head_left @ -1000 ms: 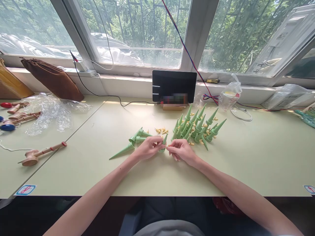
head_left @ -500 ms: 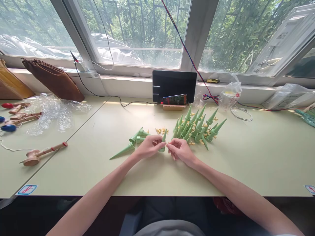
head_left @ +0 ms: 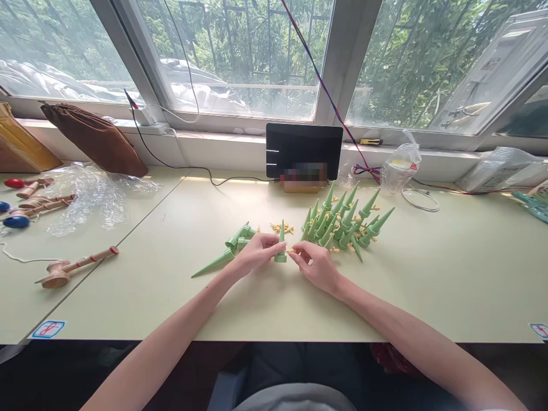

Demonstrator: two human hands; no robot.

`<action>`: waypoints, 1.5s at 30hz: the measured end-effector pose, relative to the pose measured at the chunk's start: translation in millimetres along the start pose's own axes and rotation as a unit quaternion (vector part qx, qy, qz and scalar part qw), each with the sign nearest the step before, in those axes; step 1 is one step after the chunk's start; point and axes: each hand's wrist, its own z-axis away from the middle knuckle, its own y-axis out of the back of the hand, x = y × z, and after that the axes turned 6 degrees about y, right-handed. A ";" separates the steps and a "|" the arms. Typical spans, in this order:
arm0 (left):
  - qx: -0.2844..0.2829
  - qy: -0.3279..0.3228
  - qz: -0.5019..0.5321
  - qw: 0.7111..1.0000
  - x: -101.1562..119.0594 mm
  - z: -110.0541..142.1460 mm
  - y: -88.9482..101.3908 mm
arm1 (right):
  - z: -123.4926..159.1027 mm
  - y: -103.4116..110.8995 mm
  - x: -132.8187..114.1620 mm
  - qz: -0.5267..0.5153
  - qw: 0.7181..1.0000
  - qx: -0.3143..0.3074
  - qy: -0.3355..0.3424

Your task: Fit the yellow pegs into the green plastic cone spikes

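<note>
My left hand (head_left: 252, 255) pinches a green plastic spike (head_left: 281, 246), which stands nearly upright on the pale green table (head_left: 428, 279). My right hand (head_left: 315, 261) pinches a small yellow peg (head_left: 291, 250) against the spike's base. A cluster of several green spikes (head_left: 342, 224) lies just behind my right hand. A few more green spikes (head_left: 231, 246) lie flat behind and to the left of my left hand. Loose yellow pegs (head_left: 281, 228) are scattered between the two groups.
A dark tablet (head_left: 303, 150) leans at the window sill with a phone (head_left: 302, 172) in front. Wooden kendama toys (head_left: 68, 268) and clear wrap (head_left: 92, 194) lie at the left. A brown pouch (head_left: 96, 140), a plastic bag (head_left: 400, 161) and cables (head_left: 422, 198) line the back edge.
The spike in my left hand has turned from tilted to nearly upright. My right hand has moved in closer to its base with the yellow peg.
</note>
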 end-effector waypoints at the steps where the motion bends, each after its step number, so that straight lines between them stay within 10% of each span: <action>1: 0.002 0.005 0.004 1.000 1.0 0.3 0.3 | 0.3 -0.3 0.3 -0.005 1.000 0.002 -0.001; 45: -0.080 0.098 0.159 0.979 -1.3 0.3 2.0 | 1.4 0.7 5.1 0.150 0.974 -0.010 0.170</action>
